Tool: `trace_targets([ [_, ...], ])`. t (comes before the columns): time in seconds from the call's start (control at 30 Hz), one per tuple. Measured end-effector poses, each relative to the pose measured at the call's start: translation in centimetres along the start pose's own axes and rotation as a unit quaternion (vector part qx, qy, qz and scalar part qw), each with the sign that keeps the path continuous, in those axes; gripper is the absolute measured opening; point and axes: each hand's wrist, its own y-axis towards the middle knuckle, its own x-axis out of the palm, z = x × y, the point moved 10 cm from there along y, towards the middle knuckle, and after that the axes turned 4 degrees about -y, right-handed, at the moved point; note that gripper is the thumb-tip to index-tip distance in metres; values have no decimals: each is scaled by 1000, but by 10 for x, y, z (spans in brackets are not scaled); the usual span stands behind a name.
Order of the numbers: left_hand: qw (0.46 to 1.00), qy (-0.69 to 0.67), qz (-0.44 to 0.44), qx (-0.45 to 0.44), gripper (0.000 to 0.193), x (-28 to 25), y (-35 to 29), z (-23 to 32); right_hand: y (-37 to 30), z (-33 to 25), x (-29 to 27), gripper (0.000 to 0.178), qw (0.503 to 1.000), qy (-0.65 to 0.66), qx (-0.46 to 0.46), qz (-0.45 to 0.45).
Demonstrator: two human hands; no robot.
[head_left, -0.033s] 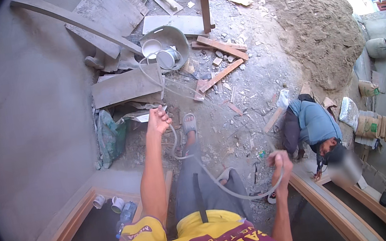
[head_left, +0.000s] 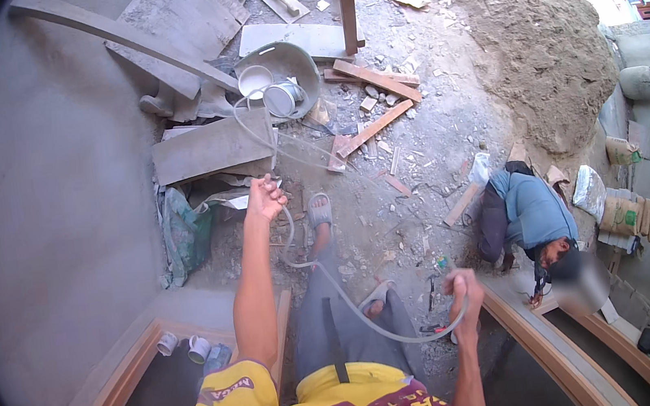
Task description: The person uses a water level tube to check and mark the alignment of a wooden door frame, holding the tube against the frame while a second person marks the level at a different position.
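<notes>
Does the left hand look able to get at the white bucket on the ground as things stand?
Probably not. The left hand grips the clear hose, and the white bucket lies well beyond it, across boards and rubble. The person stands high above the floor.

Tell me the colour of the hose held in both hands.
The hose is clear, see-through plastic, looking pale grey against the ground; the head view shows it best.

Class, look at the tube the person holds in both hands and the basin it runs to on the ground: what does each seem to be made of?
Tube: probably soft clear plastic; the ground shows through it, and it sags in a loop between the left hand and right hand.
Basin: likely dull grey metal, cement-stained; could be plastic.
</notes>
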Motion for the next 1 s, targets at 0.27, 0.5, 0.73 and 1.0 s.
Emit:
trace_targets([
  [0.27,963,154,204,82,20,-56,235,139,-15,87,179,37,962,-114,144,-201],
  [0.5,902,284,312,93,50,-93,338,178,0,107,237,43,934,-113,223,-256],
  [0.73,931,265,231,101,41,-72,357,170,-38,142,241,36,924,-111,252,-264],
  [1.0,962,213,47,166,22,122,198,100,-88,149,228,24,914,-11,329,-238],
])
